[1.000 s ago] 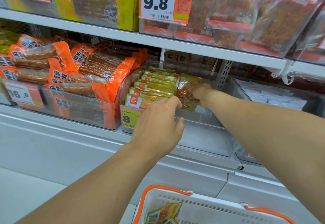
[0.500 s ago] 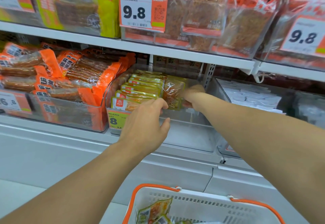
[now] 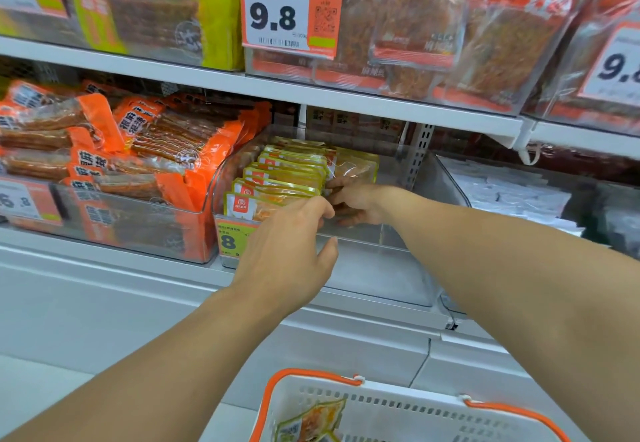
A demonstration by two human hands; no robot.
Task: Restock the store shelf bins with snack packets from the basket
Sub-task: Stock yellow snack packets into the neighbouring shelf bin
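Note:
A clear shelf bin [image 3: 367, 268] on the middle shelf holds a row of upright yellow-green snack packets [image 3: 287, 178]. My left hand [image 3: 291, 247] reaches to the bin's front rim. Its bent fingers touch the front packet and its thumb hangs free below. My right hand [image 3: 356, 204] is inside the bin on the right of the row, fingers curled against the packets' edges. One more yellow packet [image 3: 356, 166] leans just behind that hand. The white basket [image 3: 398, 403] with orange handles sits at the bottom, with a packet [image 3: 311, 421] in it.
A bin of orange sausage packets [image 3: 131, 161] stands to the left, and a bin of white packets [image 3: 512, 195] to the right. The upper shelf [image 3: 277, 89] carries bagged snacks and a 9.8 price tag [image 3: 280, 15]. The right half of the middle bin is bare.
My right hand has drawn forward and down along the row, closer to my left hand. The yellow packet it held now leans behind it. My left hand stays at the front.

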